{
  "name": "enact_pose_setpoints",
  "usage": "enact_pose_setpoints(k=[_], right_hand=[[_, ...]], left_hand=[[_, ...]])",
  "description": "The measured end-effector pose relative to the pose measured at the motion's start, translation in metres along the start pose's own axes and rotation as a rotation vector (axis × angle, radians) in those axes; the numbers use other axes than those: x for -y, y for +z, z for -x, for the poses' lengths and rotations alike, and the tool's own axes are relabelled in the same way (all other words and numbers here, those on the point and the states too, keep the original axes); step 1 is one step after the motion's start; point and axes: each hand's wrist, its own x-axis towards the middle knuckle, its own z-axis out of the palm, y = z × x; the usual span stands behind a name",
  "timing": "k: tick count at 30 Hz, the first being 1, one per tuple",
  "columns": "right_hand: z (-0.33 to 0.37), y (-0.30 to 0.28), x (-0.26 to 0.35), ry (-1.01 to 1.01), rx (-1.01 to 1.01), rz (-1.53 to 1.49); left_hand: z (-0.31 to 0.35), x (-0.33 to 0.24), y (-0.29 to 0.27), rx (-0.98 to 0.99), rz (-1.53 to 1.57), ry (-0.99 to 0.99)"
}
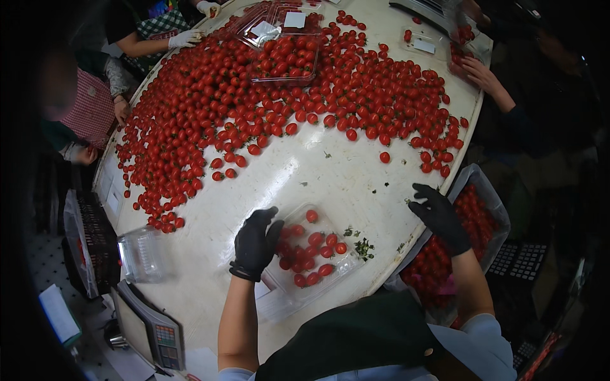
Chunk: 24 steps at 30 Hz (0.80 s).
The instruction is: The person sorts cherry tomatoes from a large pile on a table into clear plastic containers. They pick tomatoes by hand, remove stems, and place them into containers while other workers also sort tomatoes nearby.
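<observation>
Flanking one tray (342, 265), dozen-plus tomatoes (316, 239) — right hand (443, 219) spread, left hand (256, 245) grip unclear

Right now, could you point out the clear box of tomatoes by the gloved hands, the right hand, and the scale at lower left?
Clear box (342, 267): head view, a bare part at its right.
Right hand (446, 223): head view, back of the hand.
Scale (150, 321): head view, its grey casing.

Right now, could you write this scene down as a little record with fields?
White table: wide heap of red tomatoes on its far half
Container: clear plastic, near side, several tomatoes inside
Left hand: black-gloved, beside the container; contact unclear
Right hand: black-gloved, fingers spread
Right side: plastic-lined bin of tomatoes
Lower left: keypad scale
</observation>
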Motion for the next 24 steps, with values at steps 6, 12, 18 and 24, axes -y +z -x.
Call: enact_pose_setpoints(k=[6,12,18,24], right_hand=[[-0.116,0.108,0.018,-0.274,-0.174,0.268],[-0.188,0.164,0.082,-0.246,-0.03,0.403],[-0.232,0.203,0.1,-0.348,0.245,0.064],[-0.23,0.184,0.147,0.15,0.725,-0.654]], left_hand=[[-0.093,0.029,0.01,-0.138,0.128,-0.144],[-0.154,0.039,0.055,-0.193,-0.157,-0.138],[-0.18,0.044,0.05,-0.158,-0.017,-0.144],[-0.172,0.06,0.032,-0.108,0.438,-0.189]])
